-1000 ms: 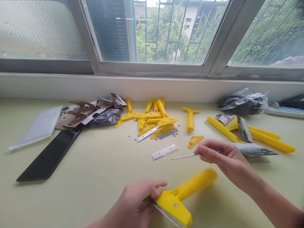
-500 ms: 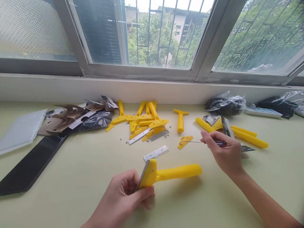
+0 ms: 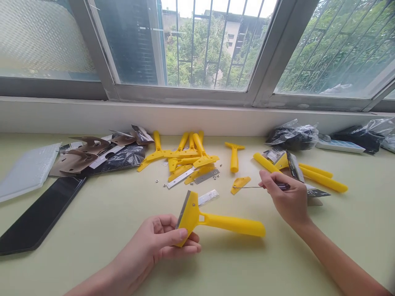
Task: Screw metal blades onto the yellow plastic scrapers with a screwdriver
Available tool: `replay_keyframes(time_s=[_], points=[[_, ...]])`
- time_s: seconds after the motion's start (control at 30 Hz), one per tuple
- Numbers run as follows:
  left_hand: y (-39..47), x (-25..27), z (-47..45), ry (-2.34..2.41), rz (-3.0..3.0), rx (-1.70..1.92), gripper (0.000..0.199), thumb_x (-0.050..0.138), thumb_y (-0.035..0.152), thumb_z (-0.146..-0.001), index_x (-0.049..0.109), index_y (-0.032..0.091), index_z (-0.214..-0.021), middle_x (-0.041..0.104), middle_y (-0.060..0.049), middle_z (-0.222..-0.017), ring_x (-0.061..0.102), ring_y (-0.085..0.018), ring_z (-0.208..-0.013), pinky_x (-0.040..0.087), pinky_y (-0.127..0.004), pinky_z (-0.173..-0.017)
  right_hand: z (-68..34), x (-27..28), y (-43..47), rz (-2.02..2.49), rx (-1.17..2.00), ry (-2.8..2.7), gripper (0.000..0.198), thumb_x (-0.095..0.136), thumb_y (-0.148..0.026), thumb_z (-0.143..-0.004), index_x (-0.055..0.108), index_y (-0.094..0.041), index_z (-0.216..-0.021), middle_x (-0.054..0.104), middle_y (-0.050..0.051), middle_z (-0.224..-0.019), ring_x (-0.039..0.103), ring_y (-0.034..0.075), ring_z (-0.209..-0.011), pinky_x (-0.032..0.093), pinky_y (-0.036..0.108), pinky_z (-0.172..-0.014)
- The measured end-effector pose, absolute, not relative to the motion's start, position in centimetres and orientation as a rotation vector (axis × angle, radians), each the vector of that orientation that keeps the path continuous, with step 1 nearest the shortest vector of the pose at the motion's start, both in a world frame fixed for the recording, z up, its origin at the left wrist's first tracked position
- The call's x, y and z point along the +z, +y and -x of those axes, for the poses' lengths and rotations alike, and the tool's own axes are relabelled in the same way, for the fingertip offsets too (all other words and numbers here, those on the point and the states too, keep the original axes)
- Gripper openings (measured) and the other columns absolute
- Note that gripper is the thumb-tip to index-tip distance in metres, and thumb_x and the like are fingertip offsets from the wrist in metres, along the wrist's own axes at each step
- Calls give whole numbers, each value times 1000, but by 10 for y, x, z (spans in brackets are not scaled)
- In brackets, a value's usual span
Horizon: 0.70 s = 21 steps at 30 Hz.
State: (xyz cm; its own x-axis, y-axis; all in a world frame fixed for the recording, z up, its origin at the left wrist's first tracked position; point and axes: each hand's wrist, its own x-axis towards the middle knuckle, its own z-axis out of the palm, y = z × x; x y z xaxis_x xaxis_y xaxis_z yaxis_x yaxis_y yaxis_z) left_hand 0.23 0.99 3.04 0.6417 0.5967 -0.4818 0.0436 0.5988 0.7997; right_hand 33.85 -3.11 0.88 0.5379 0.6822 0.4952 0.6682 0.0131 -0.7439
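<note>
My left hand (image 3: 168,238) grips a yellow scraper (image 3: 231,225) by the lower end of its head, thumb on the face and fingers behind. Its metal blade edge points left, its handle points right, and a small screw shows in the upper part of the head. Held by its dark handle, a screwdriver (image 3: 248,187) is in my right hand (image 3: 286,195), closed around it. The screwdriver's tip is at a loose yellow cover plate (image 3: 240,185) on the table, where a small metal piece shows. Behind the scraper head lies a wrapped blade (image 3: 208,197), partly hidden.
Yellow scraper parts (image 3: 185,154) are piled at the back, with loose blades (image 3: 207,176) and several small nuts (image 3: 164,185) in front. A single yellow handle (image 3: 234,158) lies right of them. Packaging (image 3: 86,158) and a black strip (image 3: 40,213) occupy the left; bagged items (image 3: 293,135) stand back right.
My left hand has turned the scraper so its head's face shows more fully, with the handle tipped slightly downward. My right hand and the screwdriver have barely moved.
</note>
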Motion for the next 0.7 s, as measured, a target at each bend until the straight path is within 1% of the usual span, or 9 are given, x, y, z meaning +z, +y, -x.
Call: replay_keyframes(time_s=[0.13, 0.27, 0.37, 0.47, 0.6, 0.7], points=[[13, 32, 0, 785, -846, 322, 27, 85, 28, -79, 75, 7, -93, 78, -21, -108, 76, -31, -102, 59, -38, -100, -338, 9, -31, 1680, 10, -1154, 42, 69, -52, -89, 67, -21, -60, 61, -1, -58, 48, 13, -53, 37, 29, -52], [12, 33, 2, 748, -877, 299, 31, 83, 31, -81, 77, 7, -100, 77, -20, -111, 74, -32, -107, 58, -40, -102, -338, 10, -32, 1680, 7, -1155, 42, 69, -53, -89, 68, -21, -61, 60, -1, -58, 47, 13, -52, 37, 29, -51], [11, 34, 2, 744, -901, 295, 34, 82, 34, -83, 78, 8, -105, 77, -18, -113, 74, -31, -109, 57, -40, -104, -335, 16, -33, 1669, 44, -1108, 42, 71, -54, -87, 69, -21, -61, 62, 0, -60, 51, 14, -54, 42, 28, -52], [10, 32, 1, 746, -917, 299, 35, 80, 34, -85, 77, 9, -109, 77, -17, -114, 74, -30, -109, 57, -39, -104, -327, 24, -36, 1616, 136, -986, 41, 76, -55, -83, 70, -20, -62, 63, 1, -61, 53, 14, -56, 48, 26, -54], [8, 28, 0, 736, -933, 331, 38, 78, 34, -87, 74, 10, -116, 77, -17, -115, 72, -30, -114, 58, -39, -102, -306, 33, -43, 1485, 321, -834, 39, 82, -54, -78, 70, -20, -62, 61, 1, -64, 53, 12, -58, 53, 22, -53], [6, 24, 0, 733, -909, 360, 42, 79, 33, -87, 68, 11, -122, 78, -17, -114, 71, -31, -115, 59, -41, -101, -281, 36, -54, 1396, 482, -889, 35, 81, -50, -81, 70, -21, -63, 60, 1, -66, 53, 13, -60, 53, 21, -53]])
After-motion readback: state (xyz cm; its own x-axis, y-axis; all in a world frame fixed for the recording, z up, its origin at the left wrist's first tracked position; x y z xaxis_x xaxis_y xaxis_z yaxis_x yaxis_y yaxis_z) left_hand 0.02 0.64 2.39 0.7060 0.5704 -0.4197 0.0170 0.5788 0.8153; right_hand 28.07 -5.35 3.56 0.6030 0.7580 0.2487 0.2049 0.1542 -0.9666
